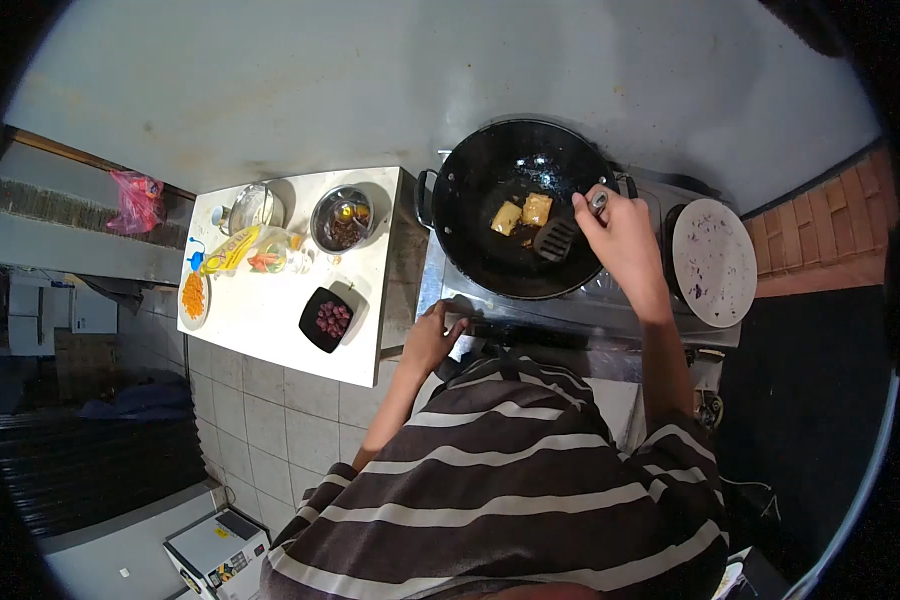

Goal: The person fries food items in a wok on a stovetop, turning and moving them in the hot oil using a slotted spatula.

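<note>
My right hand [625, 240] grips the handle of a black slotted turner [554, 240]. The turner's head is inside a large black wok [480, 255] on the stove, beside two golden-brown fried pieces [537, 209], which look like tofu. Oil glistens on the wok's bottom. At the stove's front left corner, my left hand [432, 338] rests with its fingers loosely bent and apart, holding nothing that I can see. Part of its fingertips is hard to make out against the dark stove edge.
On the white table [275, 345] at left are a metal bowl [341, 220], a black dish of reddish pieces [327, 320], a plate of orange pieces [193, 297], a glass bowl [258, 208] and a yellow packet [232, 250]. A stained white plate [714, 263] stands right of the wok.
</note>
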`<state>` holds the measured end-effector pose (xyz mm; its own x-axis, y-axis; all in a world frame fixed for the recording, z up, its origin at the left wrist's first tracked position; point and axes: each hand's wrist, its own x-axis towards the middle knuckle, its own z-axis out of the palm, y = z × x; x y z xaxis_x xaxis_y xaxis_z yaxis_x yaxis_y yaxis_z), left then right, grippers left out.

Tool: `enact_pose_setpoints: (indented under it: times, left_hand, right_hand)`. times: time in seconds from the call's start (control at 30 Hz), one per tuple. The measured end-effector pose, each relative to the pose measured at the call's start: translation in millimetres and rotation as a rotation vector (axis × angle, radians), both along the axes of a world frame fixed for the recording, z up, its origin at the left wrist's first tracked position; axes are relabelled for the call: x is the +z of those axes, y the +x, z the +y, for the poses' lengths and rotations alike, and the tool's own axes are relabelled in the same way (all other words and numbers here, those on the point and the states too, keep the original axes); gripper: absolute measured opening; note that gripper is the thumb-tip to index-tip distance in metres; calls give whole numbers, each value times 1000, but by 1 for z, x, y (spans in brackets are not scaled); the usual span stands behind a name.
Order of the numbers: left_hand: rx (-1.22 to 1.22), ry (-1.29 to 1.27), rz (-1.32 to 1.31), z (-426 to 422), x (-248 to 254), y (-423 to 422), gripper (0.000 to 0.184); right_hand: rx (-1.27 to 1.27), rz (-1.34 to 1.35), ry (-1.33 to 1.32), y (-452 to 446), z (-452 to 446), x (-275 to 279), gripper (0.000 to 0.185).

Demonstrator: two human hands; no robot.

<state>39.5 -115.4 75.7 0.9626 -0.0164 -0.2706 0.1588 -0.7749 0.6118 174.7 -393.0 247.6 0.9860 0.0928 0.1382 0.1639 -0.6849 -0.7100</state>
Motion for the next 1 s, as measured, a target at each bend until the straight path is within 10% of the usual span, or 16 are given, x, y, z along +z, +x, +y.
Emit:
enact_pose_setpoints:
  times: [1.0]
  left_hand:
    - [0, -57, 55, 17, 8, 16, 43]
  right_hand:
    - [25, 2, 92, 22, 40, -13, 28]
